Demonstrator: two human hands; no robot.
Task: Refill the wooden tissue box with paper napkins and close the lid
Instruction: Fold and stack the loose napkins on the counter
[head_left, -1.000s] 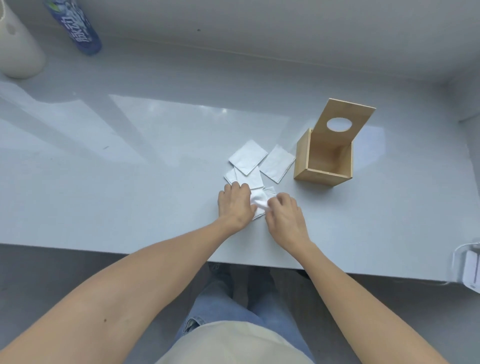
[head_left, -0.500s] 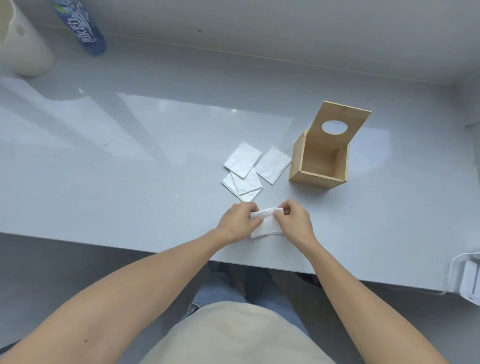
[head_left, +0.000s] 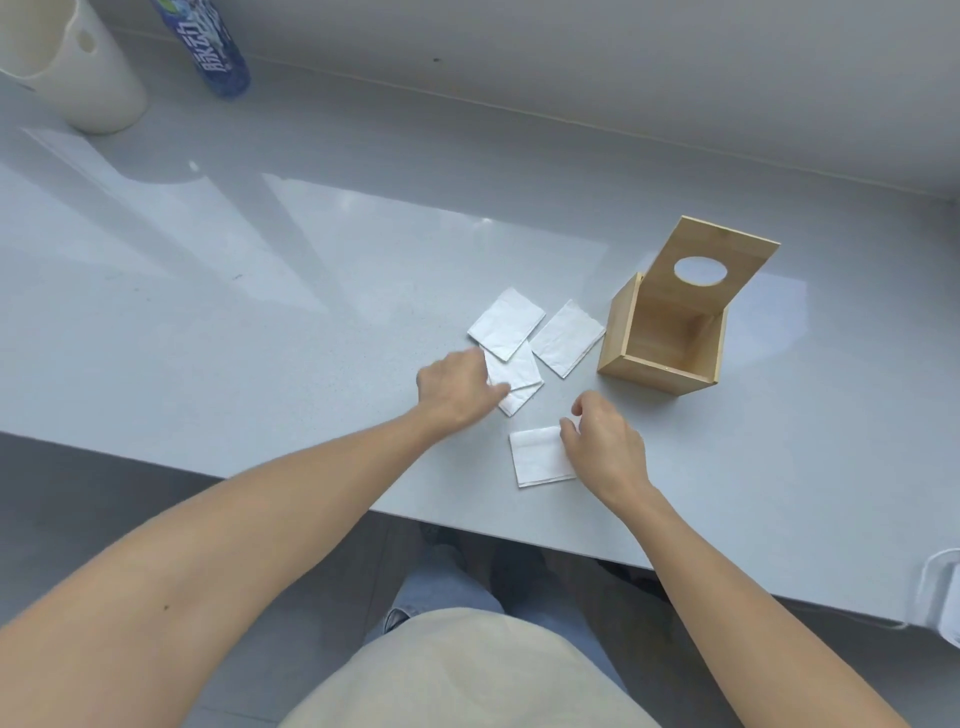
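A wooden tissue box (head_left: 660, 340) stands on the grey counter with its lid (head_left: 711, 265) tipped up and back, the oval hole showing. Inside, the box looks bare. Several folded white napkins (head_left: 511, 332) lie just left of it, partly overlapping. One more napkin (head_left: 540, 457) lies flat nearer the counter's front edge. My left hand (head_left: 457, 389) rests on the lower napkins of the pile, fingers spread. My right hand (head_left: 605, 441) touches the right edge of the near napkin with loosely curled fingers.
A white cylindrical container (head_left: 78, 67) and a blue bottle (head_left: 213, 47) stand at the far left by the wall. A white object (head_left: 943, 597) sits at the counter's right front edge. The counter's front edge (head_left: 311, 483) runs just below the near napkin.
Both hands held a napkin between them and folded it. Now it lies flat on the counter. My left hand has let go and moved up to the pile.
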